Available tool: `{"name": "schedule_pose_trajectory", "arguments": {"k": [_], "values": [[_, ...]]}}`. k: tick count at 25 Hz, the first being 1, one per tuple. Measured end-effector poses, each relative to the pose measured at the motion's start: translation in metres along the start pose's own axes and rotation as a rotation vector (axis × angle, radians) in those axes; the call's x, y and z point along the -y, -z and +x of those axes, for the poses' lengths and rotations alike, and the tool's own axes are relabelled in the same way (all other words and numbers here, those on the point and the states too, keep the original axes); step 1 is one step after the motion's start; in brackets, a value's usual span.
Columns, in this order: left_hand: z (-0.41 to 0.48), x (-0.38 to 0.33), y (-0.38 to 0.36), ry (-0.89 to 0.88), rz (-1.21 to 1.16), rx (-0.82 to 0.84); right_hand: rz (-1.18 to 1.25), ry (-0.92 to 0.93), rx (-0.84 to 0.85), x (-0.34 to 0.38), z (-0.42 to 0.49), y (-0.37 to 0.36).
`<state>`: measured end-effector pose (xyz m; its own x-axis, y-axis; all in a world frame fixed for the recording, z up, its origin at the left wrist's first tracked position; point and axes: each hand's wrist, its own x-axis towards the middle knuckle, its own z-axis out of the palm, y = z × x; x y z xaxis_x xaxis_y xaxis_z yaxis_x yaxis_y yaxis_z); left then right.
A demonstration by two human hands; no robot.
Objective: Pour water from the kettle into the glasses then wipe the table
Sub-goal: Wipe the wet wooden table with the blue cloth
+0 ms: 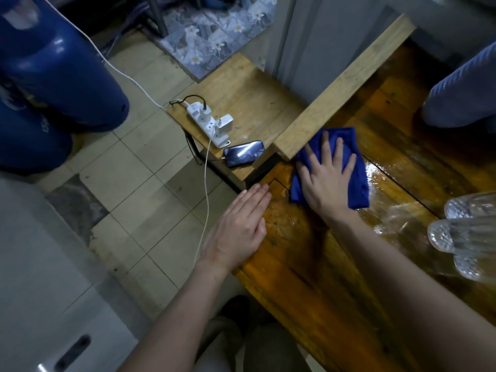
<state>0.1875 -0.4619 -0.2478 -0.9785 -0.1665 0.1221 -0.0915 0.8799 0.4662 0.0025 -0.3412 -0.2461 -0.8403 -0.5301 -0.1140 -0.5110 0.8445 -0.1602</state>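
The worktop (308, 277) is dark, glossy varnished plank wood with visible grain and seams; wet patches glisten near its centre. The right hand (326, 175) lies flat, fingers spread, pressing on a blue cloth (358, 183) of soft, napped fabric, folded into a rough rectangle at the worktop's far left corner. The cloth touches the end of a pale, unvarnished wooden beam (346, 84) that runs along the worktop's edge. The left hand (239, 229) lies flat, fingers together, palm down on the worktop's left edge, grasping nothing. The hands are apart. Ribbed clear glasses (461, 234) stand at the right edge of view; their contents cannot be told. Beside the worktop, a lower shelf (249, 89) of light matte wood carries a white plastic power strip (209, 124) and a black glossy phone (244, 157). The floor (139, 183) is pale square tile.
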Motion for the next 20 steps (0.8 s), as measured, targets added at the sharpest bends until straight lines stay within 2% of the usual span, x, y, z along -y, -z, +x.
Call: {"name": "schedule_pose_trajectory", "arguments": {"k": [13,17,20], "values": [[0.0,0.002,0.004,-0.063,0.002,0.036,0.039,-0.017,-0.052,0.056,-0.154,-0.026],[-0.001,-0.001,0.003,-0.067,0.065,0.051,0.058,0.029,-0.055,0.039,-0.188,-0.027],[-0.001,-0.003,0.001,-0.075,0.166,0.049,0.079,-0.063,-0.084,0.007,-0.217,-0.027]]}}
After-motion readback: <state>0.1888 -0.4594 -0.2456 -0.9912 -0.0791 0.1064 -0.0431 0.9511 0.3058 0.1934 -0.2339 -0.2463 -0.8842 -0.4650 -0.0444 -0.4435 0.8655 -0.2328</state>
